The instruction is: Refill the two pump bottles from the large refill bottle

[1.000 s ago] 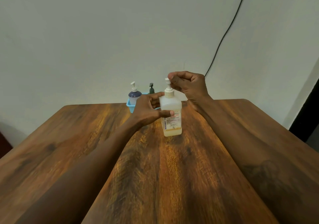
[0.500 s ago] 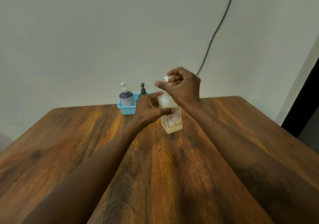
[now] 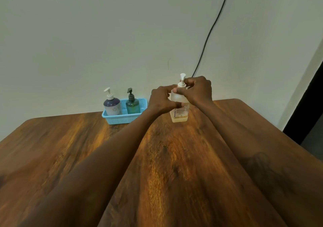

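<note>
The large translucent refill bottle (image 3: 180, 114) with a white pump top stands upright on the wooden table (image 3: 174, 165), a little yellowish liquid at its bottom. My left hand (image 3: 161, 101) grips its body from the left. My right hand (image 3: 198, 91) is closed around the white pump collar at its neck. Two smaller pump bottles stand in a light blue basket (image 3: 122, 119) to the left: a purple-and-white one (image 3: 112, 106) and a dark green one (image 3: 132, 104).
The basket sits at the table's far edge against a pale wall. A black cable (image 3: 212, 27) runs down the wall behind the refill bottle. A dark doorway (image 3: 307, 114) lies at the right, past the table's corner.
My right hand has dropped from the pump head to the collar at the neck. The camera view has shifted, so the basket with both small bottles now shows fully.
</note>
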`<state>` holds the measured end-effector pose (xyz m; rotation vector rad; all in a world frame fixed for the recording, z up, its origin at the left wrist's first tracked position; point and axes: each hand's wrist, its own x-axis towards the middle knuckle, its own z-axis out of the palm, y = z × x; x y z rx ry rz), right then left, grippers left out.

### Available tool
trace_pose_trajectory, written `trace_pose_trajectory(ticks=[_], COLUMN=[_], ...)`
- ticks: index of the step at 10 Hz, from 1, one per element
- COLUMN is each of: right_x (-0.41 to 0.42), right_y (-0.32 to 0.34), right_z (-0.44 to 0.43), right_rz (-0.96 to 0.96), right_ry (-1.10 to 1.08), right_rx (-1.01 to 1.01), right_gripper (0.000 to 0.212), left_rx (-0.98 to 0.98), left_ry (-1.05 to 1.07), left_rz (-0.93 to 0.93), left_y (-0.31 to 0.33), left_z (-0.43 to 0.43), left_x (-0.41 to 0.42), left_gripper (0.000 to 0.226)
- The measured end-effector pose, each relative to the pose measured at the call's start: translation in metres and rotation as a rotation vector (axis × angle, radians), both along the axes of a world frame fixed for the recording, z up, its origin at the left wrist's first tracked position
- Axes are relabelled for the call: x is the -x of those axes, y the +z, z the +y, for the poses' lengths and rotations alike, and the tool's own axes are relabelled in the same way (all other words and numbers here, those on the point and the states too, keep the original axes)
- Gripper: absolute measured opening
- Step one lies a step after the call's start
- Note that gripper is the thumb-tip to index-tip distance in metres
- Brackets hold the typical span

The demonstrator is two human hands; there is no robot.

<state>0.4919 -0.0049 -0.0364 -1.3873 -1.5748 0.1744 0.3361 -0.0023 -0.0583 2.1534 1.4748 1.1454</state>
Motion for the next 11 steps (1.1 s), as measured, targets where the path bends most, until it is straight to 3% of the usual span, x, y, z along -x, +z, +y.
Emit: trace_pose_trajectory(ticks=[2,5,9,11], right_x=[-0.023,-0.04,-0.047,-0.051], right_y=[-0.009,-0.026,-0.03,-0.02], right_z=[0.082,0.14,0.169,0.161], right_rz=[-0.008,0.015,-0.012,0.008], right_ry=[-0.049,-0.06,0.009,0.021], right_rx=[0.043,0.138,0.238,0.294], right_gripper=[0.049,0.048,0.057,0.068], left_rx=[0.088,0.206,0.318,0.409], left_ry=[0.014,0.018,0.053,0.038], left_rz=[-0.028,-0.044,-0.024,0.022], left_y=[-0.009,-0.021,-0.027,-0.012], left_z=[0.085,0.141,0.167,0.16], left_x=[-0.034,-0.046,-0.048,-0.044], left_gripper=[0.06,0.069,0.078,0.094])
